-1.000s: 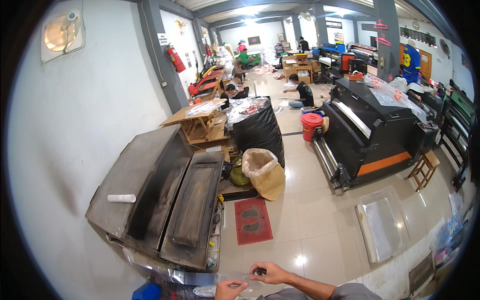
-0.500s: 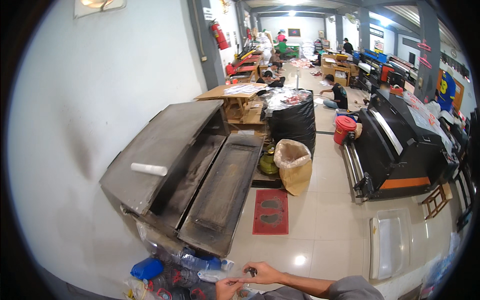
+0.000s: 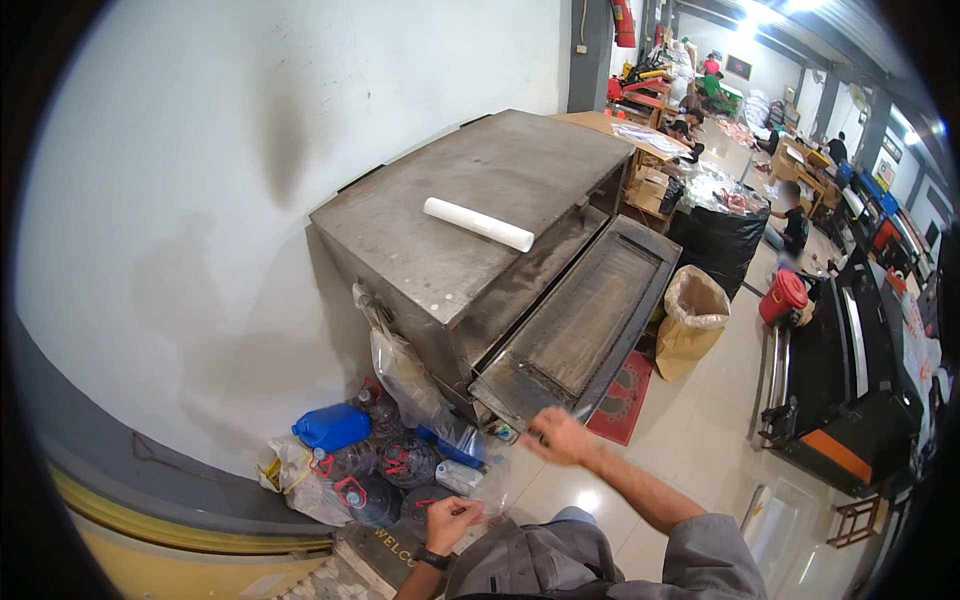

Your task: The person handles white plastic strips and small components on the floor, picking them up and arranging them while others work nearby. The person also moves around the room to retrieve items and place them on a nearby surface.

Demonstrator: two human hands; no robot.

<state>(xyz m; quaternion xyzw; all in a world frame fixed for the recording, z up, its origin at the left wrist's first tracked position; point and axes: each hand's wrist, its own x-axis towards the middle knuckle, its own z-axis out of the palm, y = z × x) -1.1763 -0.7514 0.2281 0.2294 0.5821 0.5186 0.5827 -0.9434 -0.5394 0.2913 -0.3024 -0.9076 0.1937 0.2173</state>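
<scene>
My left hand (image 3: 450, 522) is low in the picture beside the plastic jugs, its fingers pinched together. A thin, clear film (image 3: 492, 487) seems to run up from those fingers, though its outline is faint. Farther forward and to the right, my right hand (image 3: 558, 438) is over the near corner of the lowered metal door (image 3: 590, 315). Its fingers are bent and slightly blurred, so I cannot make out whether they hold anything. On top of the grey metal cabinet (image 3: 490, 165) lies a white roll (image 3: 478, 224), apart from both hands.
Several clear jugs with red handles (image 3: 375, 500) and a blue jerrycan (image 3: 333, 428) crowd the floor at the left. Beyond the door are a red mat (image 3: 622, 398), a paper sack (image 3: 690, 320) and a black bag (image 3: 722, 245). A large black machine (image 3: 850, 380) stands at right.
The view has swung left and downward, bringing the cabinet to the middle. My hands, close together before, are now apart; the right is farther forward by the metal door.
</scene>
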